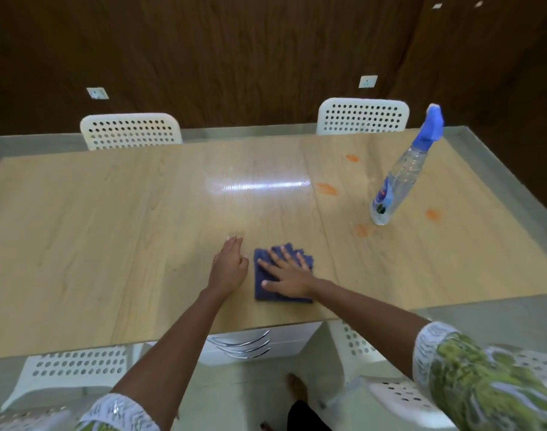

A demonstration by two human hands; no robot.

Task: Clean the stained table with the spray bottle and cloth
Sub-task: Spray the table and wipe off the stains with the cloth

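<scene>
The cloth, folded and blue, lies flat near my edge of the table. My right hand presses on it, fingers spread. My left hand rests open just beside it, touching wood. The bottle stands well apart to the right, among orange stains.

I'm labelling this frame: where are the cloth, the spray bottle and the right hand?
cloth (273, 294), head view, bare lower left part.
spray bottle (399, 178), head view, clear body.
right hand (289, 275), head view, back of hand, flat on cloth.
</scene>
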